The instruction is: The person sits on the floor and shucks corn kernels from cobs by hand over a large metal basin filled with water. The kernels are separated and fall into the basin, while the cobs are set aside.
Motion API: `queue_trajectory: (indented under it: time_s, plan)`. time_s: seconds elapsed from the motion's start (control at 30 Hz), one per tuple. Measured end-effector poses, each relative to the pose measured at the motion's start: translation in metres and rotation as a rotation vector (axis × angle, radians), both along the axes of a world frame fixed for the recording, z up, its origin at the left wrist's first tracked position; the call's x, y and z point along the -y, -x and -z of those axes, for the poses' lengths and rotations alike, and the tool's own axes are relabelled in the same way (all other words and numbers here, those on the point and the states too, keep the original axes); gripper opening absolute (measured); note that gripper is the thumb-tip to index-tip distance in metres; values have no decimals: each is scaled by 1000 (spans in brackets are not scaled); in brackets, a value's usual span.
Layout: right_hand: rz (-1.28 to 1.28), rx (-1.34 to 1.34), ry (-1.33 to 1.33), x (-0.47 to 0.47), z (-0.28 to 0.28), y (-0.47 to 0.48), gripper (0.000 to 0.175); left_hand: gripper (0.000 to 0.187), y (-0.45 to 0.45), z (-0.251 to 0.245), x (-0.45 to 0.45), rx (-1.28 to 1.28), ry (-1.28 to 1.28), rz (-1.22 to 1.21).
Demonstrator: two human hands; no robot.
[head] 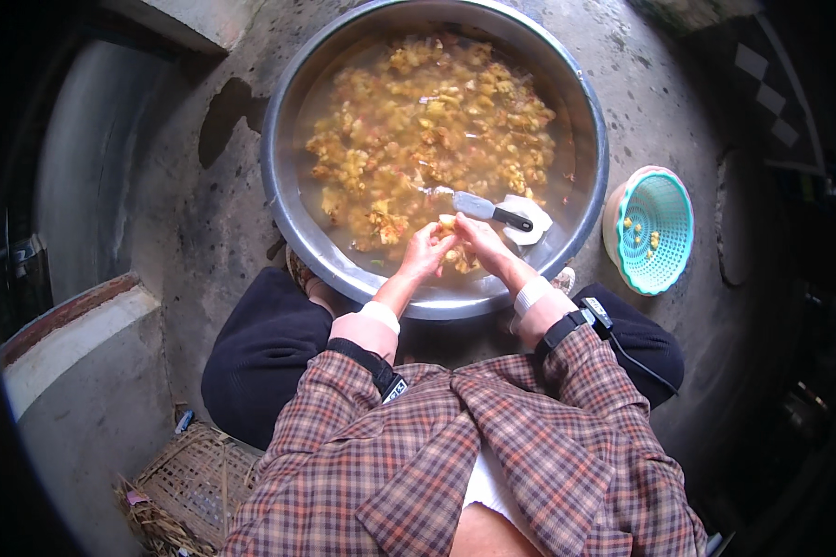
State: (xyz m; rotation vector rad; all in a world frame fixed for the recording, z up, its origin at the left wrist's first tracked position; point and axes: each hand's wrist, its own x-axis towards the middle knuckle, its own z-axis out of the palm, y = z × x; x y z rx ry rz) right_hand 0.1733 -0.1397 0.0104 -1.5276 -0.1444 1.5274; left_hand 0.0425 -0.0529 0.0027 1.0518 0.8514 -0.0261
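A large metal basin (590, 202) of cloudy water stands in front of me, full of knobby yellow pieces that look like ginger root (383, 223). My left hand (423, 252) and my right hand (485, 244) meet over its near side. Between their fingertips they grip a small pale yellow piece of ginger (447, 221). Just beyond my right hand is a knife with a broad metal blade (474, 205) and a black handle (513, 219). Its handle rests across a white object (529, 233) whose kind I cannot tell.
To the right on the concrete floor (641, 111), a turquoise plastic basket (676, 244) sits inside a pink one (612, 226), with several small yellow pieces in it. A woven bamboo tray (195, 473) with straw lies at lower left, beside a low wall (97, 362).
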Motion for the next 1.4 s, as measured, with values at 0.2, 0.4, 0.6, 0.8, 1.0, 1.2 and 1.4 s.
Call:
queue_trajectory:
  time_s: [0.2,0.4,0.6,0.8,1.0,1.2,1.4]
  plan:
    - [-224,301,-128,6,-7,-22,32,34,5,6,-2,-12,119,28]
    - [-308,312,-52,4,-9,-26,21,30,7,8,-2,-52,28,148]
    - [-514,504,-43,2,-13,-33,21,28,7,1,1,33,26,148]
    - [-114,113,43,7,-12,-33,17,30,1,-24,-9,11,215,159]
    - [-138,142,14,7,-12,-29,21,30,-2,-20,-5,70,197,6]
    - [-265,233,-39,0,-13,-24,20,26,1,-14,-5,25,144,6]
    - [-418,370,-98,-1,-15,-26,22,24,4,-27,-9,-41,178,95]
